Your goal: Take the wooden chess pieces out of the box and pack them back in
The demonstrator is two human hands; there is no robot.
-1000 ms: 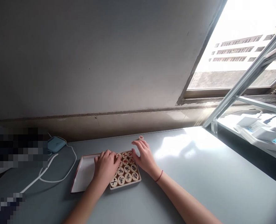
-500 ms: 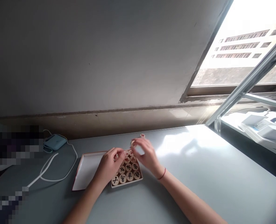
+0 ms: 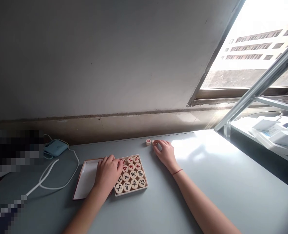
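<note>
A shallow box (image 3: 144, 190) on the grey table holds several round wooden chess discs (image 3: 133, 174) with red and black characters. My left hand (image 3: 107, 174) rests curled over the box's left part, its fingertips on the discs. My right hand (image 3: 165, 151) reaches to the table's far edge, its fingertips closed on a small disc (image 3: 154, 142) that touches the table beside another loose disc (image 3: 148, 141).
The box's lid or tray (image 3: 84, 182) lies left of my left hand. A white cable (image 3: 58, 182) loops to a light blue device (image 3: 55, 148) at the back left. A window frame (image 3: 251, 94) and a ledge with white boxes (image 3: 275, 133) lie to the right.
My right hand lifted a disc out of the box and carried it away to the table's far edge, beside the lone disc. My left hand stayed on the box.
</note>
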